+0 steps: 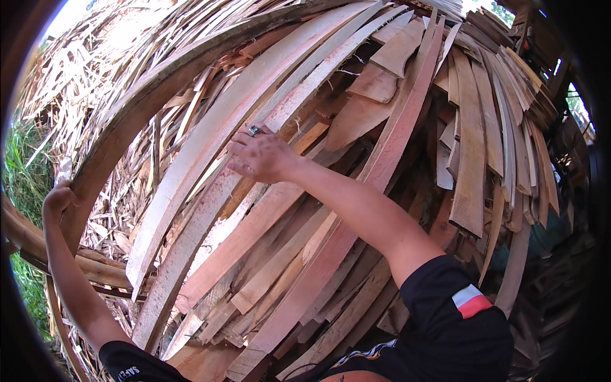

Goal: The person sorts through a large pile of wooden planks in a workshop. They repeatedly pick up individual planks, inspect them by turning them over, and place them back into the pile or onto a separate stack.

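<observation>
My left hand [59,200] is at the far left, its fingers curled at the edge of a long, dark wooden beam [121,124], which the fisheye view bends into an arc. My right hand [262,155], with a ring on one finger, is closed over a long, narrow, pale plank [181,274] with pinkish, rough-sawn faces. Its fingertips are partly hidden. Just left of that hand, a broader pale board [210,137] runs alongside. A reddish plank [331,261] lies beneath my right forearm.
Stacked offcuts and boards [468,146] of uneven length fill the right side. Thin wood scraps [102,70] heap up at the upper left. A horizontal rail [95,267] crosses low at the left, near green grass [28,165].
</observation>
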`<state>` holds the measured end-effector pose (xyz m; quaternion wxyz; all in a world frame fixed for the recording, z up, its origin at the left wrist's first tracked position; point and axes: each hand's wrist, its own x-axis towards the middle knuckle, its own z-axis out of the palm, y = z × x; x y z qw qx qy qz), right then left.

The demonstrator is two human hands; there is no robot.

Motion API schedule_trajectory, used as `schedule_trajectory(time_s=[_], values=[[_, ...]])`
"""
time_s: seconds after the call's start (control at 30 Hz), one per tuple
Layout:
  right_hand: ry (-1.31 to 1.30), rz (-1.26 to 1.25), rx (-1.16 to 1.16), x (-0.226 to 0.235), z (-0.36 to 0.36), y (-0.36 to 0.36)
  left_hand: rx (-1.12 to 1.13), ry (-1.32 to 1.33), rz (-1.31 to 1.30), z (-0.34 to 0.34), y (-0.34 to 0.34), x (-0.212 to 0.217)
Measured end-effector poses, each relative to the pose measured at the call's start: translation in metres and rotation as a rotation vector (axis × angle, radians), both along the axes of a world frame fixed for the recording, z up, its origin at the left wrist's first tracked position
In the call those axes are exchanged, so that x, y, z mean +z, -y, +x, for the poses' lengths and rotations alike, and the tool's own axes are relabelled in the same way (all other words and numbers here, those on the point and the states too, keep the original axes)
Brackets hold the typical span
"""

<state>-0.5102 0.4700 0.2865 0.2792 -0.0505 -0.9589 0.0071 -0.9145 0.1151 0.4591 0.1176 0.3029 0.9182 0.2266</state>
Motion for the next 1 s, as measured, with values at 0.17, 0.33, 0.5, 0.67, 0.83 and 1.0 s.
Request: schedule_trajectory(time_s=[0.17, 0.33, 0.5, 0.67, 0.83, 1.0], values=[[0.069, -0.026, 0.010, 0.006, -0.001, 0.002, 0.042, 0.031, 0.084, 0.000, 0.006, 0.011], [0.048, -0.014, 0.007, 0.001, 0.003, -0.006, 0.084, 0.041, 0.034, 0.029, -0.015, 0.019], [0.036, -0.023, 0.043, 0.003, -0.003, 0.000, 0.057, -0.040, -0.004, -0.001, 0.008, 0.009], [-0.123, -0.007, 0.052, -0.006, 0.011, -0.007, 0.039, -0.251, 0.060, 0.073, -0.019, -0.013], [-0.270, 0.142, 0.211, -0.011, 0.033, -0.010, -0.203, -0.369, -0.244, 0.102, -0.013, -0.050], [-0.237, 0.254, 0.106, -0.011, 0.047, -0.022, -0.266, -0.203, -0.133, 0.105, -0.003, -0.077]])
